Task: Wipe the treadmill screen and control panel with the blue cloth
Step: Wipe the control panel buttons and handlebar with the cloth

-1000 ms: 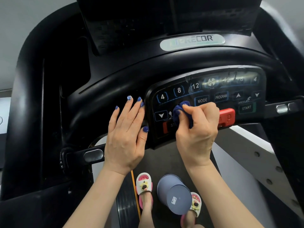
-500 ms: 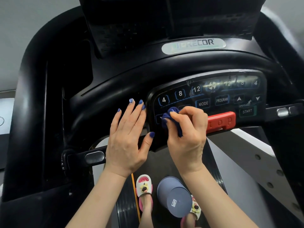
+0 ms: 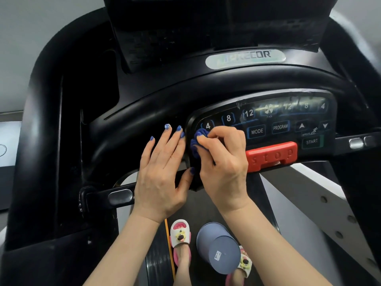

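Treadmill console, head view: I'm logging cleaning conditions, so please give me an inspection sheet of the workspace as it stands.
Surface: the control panel is glossy black with glare over its upper right buttons; the screen above is dark.
Job's things: blue cloth, bunched, is pressed on the panel's left end by the 4 button.
Clutter: a grey cup lies on the belt by the slippers.
Hands: the right hand holds the cloth in curled fingers; the left hand rests flat on the housing beside the panel.
Cables: nothing seen.
Surroundings: red stop bar, black handrails, grey wall.
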A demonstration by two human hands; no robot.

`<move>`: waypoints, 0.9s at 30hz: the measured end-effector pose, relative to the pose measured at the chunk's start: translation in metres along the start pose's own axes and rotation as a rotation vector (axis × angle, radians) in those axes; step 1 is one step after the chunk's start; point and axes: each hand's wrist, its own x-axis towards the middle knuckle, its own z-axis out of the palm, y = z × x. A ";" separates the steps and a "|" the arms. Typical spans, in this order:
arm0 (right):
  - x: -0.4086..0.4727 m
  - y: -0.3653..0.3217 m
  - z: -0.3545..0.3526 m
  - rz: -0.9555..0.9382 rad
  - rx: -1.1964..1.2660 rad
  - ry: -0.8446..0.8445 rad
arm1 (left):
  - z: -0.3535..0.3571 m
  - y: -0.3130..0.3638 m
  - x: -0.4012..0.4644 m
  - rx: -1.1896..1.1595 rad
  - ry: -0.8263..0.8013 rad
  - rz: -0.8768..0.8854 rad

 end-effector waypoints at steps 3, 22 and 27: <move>0.005 -0.004 0.001 -0.008 0.004 0.001 | 0.000 0.000 0.000 -0.001 0.004 0.006; 0.027 -0.006 0.008 0.011 0.020 -0.004 | 0.002 -0.002 0.000 -0.002 0.002 0.001; 0.031 -0.001 0.007 0.026 0.004 0.035 | 0.001 -0.002 -0.001 0.001 0.008 -0.001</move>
